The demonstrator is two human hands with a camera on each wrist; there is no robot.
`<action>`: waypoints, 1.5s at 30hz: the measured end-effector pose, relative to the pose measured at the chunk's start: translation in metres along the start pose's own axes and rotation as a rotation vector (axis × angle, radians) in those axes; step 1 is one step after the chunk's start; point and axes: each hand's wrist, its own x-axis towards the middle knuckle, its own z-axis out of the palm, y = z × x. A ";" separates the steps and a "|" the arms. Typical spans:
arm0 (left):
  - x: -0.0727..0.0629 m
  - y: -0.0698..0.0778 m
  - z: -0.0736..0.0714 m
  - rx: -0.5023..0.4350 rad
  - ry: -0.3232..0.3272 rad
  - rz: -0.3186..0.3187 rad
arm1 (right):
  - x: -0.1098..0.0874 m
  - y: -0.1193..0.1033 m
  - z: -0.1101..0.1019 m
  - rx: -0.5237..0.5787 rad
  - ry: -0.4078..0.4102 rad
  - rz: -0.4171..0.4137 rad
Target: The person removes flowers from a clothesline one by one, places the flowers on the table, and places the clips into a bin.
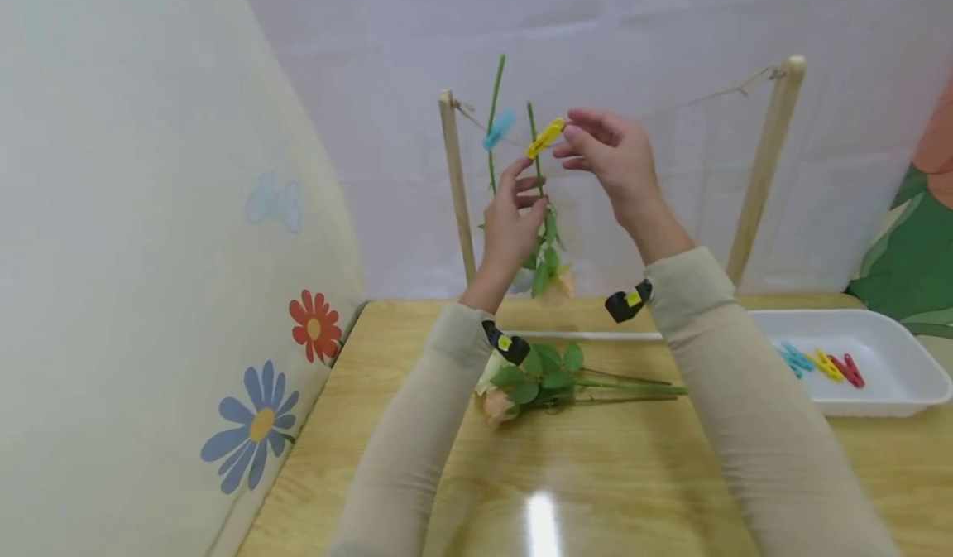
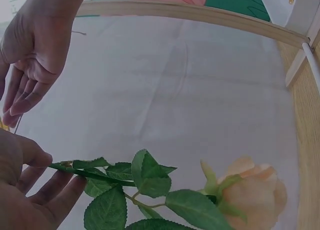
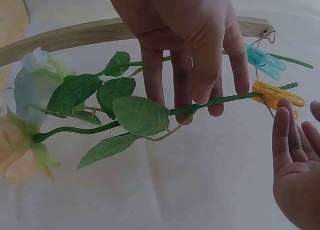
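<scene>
A peach artificial rose point(image 2: 255, 195) hangs head down, its green stem point(image 3: 225, 99) clipped to a thin string point(image 1: 688, 102) by a yellow clothespin point(image 1: 546, 137). Just below that clip, my left hand point(image 1: 514, 222) pinches the stem between thumb and fingers. My right hand point(image 1: 618, 156) is beside the clothespin's free end, fingers loosely extended and holding nothing. Left of this flower, a light blue clothespin point(image 1: 499, 129) fastens a second stem, which carries a pale blue rose point(image 3: 32, 87).
Wooden posts point(image 1: 767, 168) hold up the string. More roses point(image 1: 532, 383) lie on the wooden table point(image 1: 581, 466) beneath my arms. At the right, a white tray point(image 1: 893, 404) contains blue, yellow and red clothespins point(image 1: 826, 365). A decorated wall point(image 1: 298, 160) borders the left side.
</scene>
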 end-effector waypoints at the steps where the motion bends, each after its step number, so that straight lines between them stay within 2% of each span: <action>1: 0.001 0.000 0.000 -0.005 -0.002 -0.003 | 0.001 0.001 0.000 0.002 0.004 0.003; 10: 0.003 -0.004 -0.003 -0.109 0.015 -0.117 | 0.006 0.007 0.016 -0.122 0.018 0.024; 14: 0.002 -0.007 -0.004 -0.142 0.030 -0.130 | 0.007 0.011 0.023 -0.153 0.033 0.014; 20: -0.001 -0.006 -0.006 -0.178 0.033 -0.159 | 0.006 0.012 0.029 -0.186 0.054 0.052; 30: 0.000 -0.002 -0.010 -0.155 0.047 -0.126 | 0.005 0.005 0.033 -0.092 0.126 0.071; 39: -0.002 0.003 -0.011 -0.145 0.041 -0.098 | 0.002 -0.001 0.035 -0.048 0.193 0.019; 45: -0.003 0.002 -0.013 -0.109 0.039 -0.099 | 0.001 -0.006 0.034 0.038 0.227 -0.017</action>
